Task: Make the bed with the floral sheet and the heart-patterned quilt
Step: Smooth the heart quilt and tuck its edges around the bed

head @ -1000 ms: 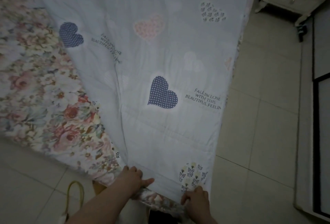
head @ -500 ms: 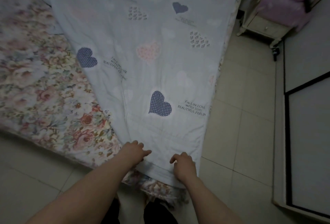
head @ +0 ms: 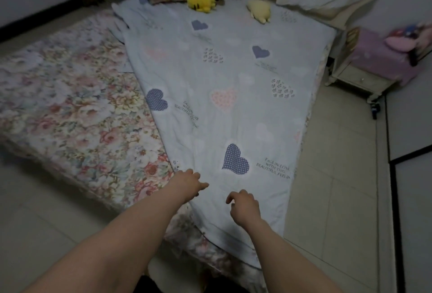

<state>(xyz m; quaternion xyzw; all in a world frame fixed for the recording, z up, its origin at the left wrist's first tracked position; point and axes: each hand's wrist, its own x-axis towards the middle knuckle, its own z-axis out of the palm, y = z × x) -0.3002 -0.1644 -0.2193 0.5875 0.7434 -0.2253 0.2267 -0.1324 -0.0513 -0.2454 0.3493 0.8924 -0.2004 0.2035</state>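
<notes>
head view | left hand (head: 187, 184) and right hand (head: 244, 204) are hovering loosely curled, gripping nothing | pale blue heart-patterned fabric quilt (head: 222, 105) is lying beneath and ahead of them | pink floral sheet (head: 70, 105) is showing left of left hand | quilt is looking soft, light and limp; pinching its near corners is likely best

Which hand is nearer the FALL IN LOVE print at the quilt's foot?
Right. Right hand sits just below-left of the FALL IN LOVE print; left hand is farther left, beyond the dotted heart.
</notes>
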